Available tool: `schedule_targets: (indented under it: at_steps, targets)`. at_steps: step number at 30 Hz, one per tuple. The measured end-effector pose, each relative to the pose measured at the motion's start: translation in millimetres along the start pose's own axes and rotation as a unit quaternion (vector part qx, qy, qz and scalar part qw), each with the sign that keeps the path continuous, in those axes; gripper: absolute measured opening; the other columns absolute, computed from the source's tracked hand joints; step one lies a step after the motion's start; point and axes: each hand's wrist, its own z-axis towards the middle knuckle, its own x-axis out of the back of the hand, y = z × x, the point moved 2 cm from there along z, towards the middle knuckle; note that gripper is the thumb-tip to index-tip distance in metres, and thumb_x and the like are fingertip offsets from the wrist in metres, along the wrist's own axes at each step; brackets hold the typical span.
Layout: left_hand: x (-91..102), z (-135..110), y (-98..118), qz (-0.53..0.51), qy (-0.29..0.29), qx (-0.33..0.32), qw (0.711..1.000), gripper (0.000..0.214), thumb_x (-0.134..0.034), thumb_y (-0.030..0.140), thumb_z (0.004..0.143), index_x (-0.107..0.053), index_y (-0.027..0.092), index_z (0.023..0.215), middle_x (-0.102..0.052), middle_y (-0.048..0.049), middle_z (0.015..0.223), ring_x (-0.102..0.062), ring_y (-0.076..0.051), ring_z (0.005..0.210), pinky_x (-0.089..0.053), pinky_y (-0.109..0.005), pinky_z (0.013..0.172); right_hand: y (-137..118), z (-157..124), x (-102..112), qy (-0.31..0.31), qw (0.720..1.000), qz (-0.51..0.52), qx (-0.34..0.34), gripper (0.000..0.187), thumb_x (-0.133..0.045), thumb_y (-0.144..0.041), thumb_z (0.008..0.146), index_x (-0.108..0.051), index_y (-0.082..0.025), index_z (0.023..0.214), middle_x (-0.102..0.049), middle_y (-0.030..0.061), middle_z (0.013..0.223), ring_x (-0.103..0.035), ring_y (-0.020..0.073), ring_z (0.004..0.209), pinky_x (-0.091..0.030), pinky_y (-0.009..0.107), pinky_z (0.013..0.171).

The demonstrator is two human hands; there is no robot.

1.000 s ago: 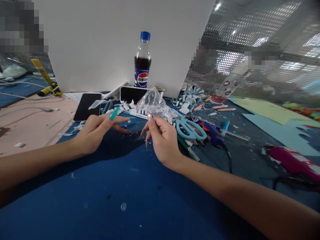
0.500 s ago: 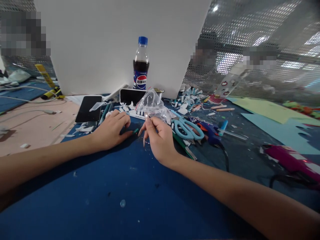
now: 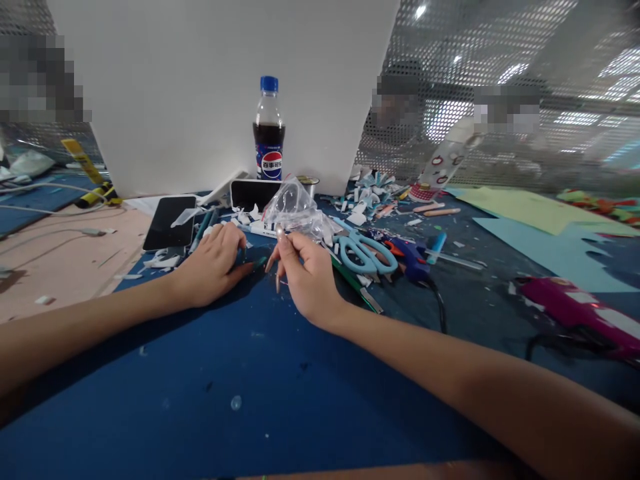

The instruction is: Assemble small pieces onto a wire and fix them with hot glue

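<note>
My left hand rests on the blue tabletop with its fingers curled under and its thumb stretched toward the right hand. A dark green tip shows at the thumb; I cannot tell whether it is a nail or a small object. Close beside it, my right hand is closed in a pinch, long nails pointing left. Whatever it holds is too small to name; a thin pinkish line shows below its fingers. Just behind both hands lies a clear plastic bag. Light blue scissors lie right of the right hand.
A cola bottle stands before a white board. Two phones, one black-screened phone at left, lie among scraps. At right are a blue glue gun, coloured paper and a magenta tool with a cord.
The whole view has shifted, so things appear slightly further left. Both hands keep nearly the same pose and place relative to the table.
</note>
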Motion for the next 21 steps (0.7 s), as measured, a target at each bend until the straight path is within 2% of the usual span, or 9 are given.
schedule_targets:
  at_steps: [5, 11, 21]
  targets:
    - [-1.4, 0.3, -1.7, 0.002, -0.009, 0.008, 1.000, 0.011, -0.036, 0.028, 0.088, -0.036, 0.017, 0.085, -0.044, -0.0074, 0.087, -0.041, -0.021, 0.079, -0.040, -0.038, 0.074, -0.8, 0.2, -0.5, -0.001, 1.000, 0.009, 0.006, 0.039, -0.038, -0.034, 0.093, -0.046, -0.019, 0.057, -0.046, -0.0053, 0.043, -0.049, 0.0067, 0.039, -0.043, 0.021, 0.052]
    - [-4.5, -0.3, -0.9, 0.021, -0.026, -0.014, 0.999, 0.019, -0.041, 0.034, 0.087, -0.036, 0.016, 0.090, -0.043, -0.0079, 0.089, -0.042, -0.022, 0.082, -0.041, -0.040, 0.075, 0.0, 0.8, -0.7, 0.004, 1.000, 0.000, 0.005, 0.038, -0.039, -0.033, 0.093, -0.047, -0.019, 0.059, -0.046, -0.0060, 0.043, -0.049, 0.0059, 0.038, -0.042, 0.020, 0.050]
    - [-7.5, -0.8, -2.5, 0.020, -0.027, -0.011, 0.999, 0.010, -0.032, 0.024, 0.089, -0.036, 0.015, 0.091, -0.043, -0.0101, 0.092, -0.040, -0.021, 0.084, -0.041, -0.042, 0.078, -0.1, 1.0, -1.0, 0.000, 1.000, 0.000, 0.000, 0.038, -0.039, -0.033, 0.093, -0.048, -0.018, 0.059, -0.045, -0.0057, 0.043, -0.049, 0.0061, 0.037, -0.042, 0.019, 0.047]
